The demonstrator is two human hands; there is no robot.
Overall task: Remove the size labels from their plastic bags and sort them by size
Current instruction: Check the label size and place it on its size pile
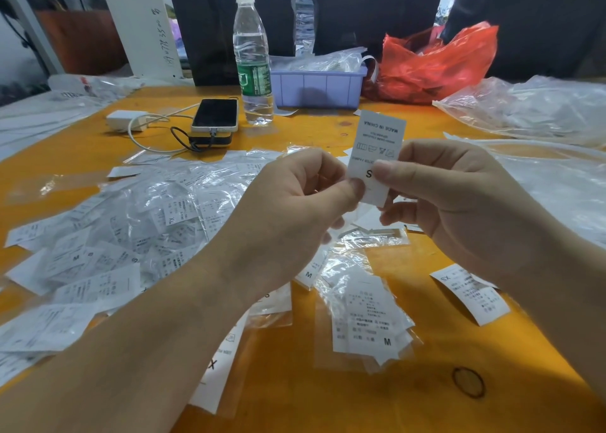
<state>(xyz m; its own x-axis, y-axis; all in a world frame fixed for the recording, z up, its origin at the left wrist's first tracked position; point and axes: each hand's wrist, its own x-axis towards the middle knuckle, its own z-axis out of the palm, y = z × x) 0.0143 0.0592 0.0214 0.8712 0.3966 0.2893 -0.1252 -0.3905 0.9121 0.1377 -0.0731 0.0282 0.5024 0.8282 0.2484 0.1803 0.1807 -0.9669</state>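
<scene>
Both hands hold one size label (377, 157) up above the middle of the orange tabletop (288, 393), its printed face toward the camera, likely so the "S" can be read before sorting. The left hand (295, 203) pinches the label's lower left edge between thumb and curled fingers, and the right hand (452, 196) grips its right side, thumb pressed beside the letter. To the left lies a heap of bagged labels (147, 209) not yet opened. Nearer, a small stack marked M (370, 327) sits right of centre and a label marked XS (472, 294) lies farther right, apparently sorted piles. At the far edge stand a water bottle (252, 58) and a lilac tray (318, 84).
</scene>
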